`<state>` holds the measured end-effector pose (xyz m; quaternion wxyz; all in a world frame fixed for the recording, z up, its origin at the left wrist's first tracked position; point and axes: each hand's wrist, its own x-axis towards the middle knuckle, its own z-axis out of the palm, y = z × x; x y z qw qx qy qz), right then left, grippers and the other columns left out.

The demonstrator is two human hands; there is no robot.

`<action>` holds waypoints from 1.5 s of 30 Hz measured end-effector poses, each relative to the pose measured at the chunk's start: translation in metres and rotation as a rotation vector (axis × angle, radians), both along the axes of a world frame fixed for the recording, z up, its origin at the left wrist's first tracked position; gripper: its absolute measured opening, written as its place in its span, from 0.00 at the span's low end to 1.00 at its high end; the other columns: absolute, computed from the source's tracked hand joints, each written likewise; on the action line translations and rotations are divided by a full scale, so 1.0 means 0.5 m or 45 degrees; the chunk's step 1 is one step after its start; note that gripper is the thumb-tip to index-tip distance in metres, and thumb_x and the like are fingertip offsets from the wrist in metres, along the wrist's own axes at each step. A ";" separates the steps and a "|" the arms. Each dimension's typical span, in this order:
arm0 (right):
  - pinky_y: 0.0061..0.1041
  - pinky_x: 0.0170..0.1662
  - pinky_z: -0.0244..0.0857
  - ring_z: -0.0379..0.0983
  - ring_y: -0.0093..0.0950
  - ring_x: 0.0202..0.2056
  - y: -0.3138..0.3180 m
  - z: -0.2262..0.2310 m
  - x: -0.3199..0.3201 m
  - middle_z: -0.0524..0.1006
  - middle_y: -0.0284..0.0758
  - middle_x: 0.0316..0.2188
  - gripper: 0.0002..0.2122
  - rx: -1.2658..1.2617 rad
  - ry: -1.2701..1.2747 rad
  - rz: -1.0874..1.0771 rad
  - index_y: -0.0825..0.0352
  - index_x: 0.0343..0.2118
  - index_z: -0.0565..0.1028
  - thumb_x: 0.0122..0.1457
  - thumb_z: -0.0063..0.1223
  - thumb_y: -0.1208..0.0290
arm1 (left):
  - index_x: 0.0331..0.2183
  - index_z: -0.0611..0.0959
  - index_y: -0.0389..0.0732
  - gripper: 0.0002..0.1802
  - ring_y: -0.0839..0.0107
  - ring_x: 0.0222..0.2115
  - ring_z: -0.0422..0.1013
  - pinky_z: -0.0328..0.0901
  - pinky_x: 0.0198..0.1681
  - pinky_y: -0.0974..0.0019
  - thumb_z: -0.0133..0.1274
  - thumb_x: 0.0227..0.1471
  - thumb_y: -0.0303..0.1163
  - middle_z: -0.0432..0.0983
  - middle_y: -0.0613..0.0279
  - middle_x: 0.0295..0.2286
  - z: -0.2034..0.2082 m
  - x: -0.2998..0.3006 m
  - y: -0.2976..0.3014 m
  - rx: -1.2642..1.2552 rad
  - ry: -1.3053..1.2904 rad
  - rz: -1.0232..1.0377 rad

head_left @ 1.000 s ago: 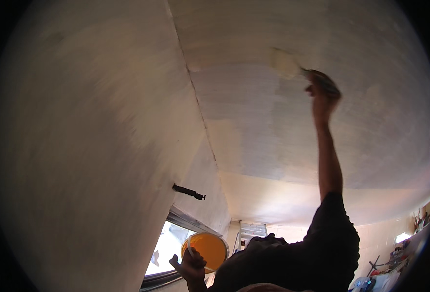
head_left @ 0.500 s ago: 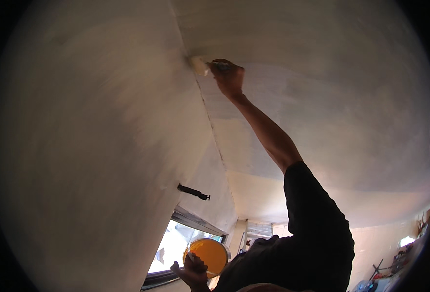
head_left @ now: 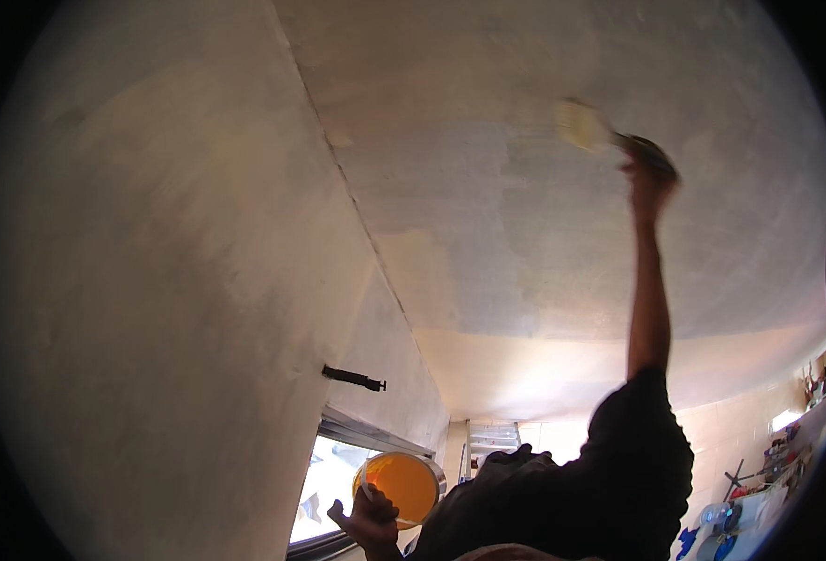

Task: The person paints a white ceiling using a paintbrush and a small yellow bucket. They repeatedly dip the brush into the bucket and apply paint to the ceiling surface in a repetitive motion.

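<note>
Raised high toward the ceiling [head_left: 572, 262], my right hand [head_left: 653, 178] is closed round the handle of a wide paintbrush [head_left: 579, 127]. The brush has pale, cream-coloured bristles, blurred by motion, that point left against or close to the ceiling; I cannot tell if they touch. Low down, my left hand [head_left: 370, 520] grips a bucket [head_left: 411, 488] at its rim or handle, with the thumb sticking out to the left. The bucket is orange inside and pale on its outer side. A damp-looking darker patch shows on the ceiling below the brush.
A pale wall [head_left: 170, 262] meets the ceiling along a cracked dark seam [head_left: 347, 187]. A black bracket [head_left: 354, 379] juts from the wall above a bright window [head_left: 333, 472]. A ladder [head_left: 492, 437] stands behind. Assorted items [head_left: 759, 486] lie at the lower right.
My right hand has swept the paintbrush from the wall-ceiling seam to the right across the ceiling. My left hand still holds the bucket at nearly the same place.
</note>
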<state>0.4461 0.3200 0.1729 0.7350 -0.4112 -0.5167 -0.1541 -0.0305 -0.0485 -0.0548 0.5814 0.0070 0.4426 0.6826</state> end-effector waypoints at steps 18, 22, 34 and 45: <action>0.17 0.18 0.66 0.72 0.19 0.17 -0.189 -0.014 -0.308 0.80 0.37 0.23 0.04 -0.599 0.080 1.320 0.73 0.28 0.81 0.50 0.60 0.78 | 0.35 0.75 0.43 0.39 0.80 0.10 0.45 0.42 0.14 0.74 0.37 0.44 0.71 0.53 0.74 0.13 -0.016 -0.005 0.004 -0.035 0.454 0.037; 0.18 0.20 0.68 0.74 0.20 0.18 -0.225 -0.060 -0.439 0.80 0.37 0.22 0.06 -1.071 -0.196 1.675 0.73 0.29 0.81 0.49 0.63 0.78 | 0.39 0.74 0.38 0.38 0.73 0.14 0.60 0.55 0.16 0.72 0.40 0.45 0.67 0.62 0.69 0.16 0.039 -0.009 0.002 0.161 0.027 0.109; 0.17 0.27 0.67 0.73 0.15 0.23 -0.366 -0.249 -0.625 0.79 0.33 0.21 0.05 -1.259 -0.802 1.799 0.71 0.29 0.80 0.49 0.63 0.77 | 0.34 0.72 0.40 0.29 0.85 0.14 0.46 0.43 0.16 0.79 0.34 0.55 0.58 0.54 0.77 0.17 0.085 -0.005 0.007 0.262 0.164 -0.006; 0.28 0.29 0.71 0.77 0.34 0.21 -0.389 -0.433 -0.773 0.78 0.38 0.18 0.10 -1.007 -1.438 1.636 0.66 0.25 0.80 0.45 0.63 0.65 | 0.35 0.73 0.37 0.34 0.84 0.14 0.46 0.43 0.17 0.76 0.29 0.53 0.60 0.56 0.74 0.17 0.122 -0.027 0.028 0.173 0.273 0.045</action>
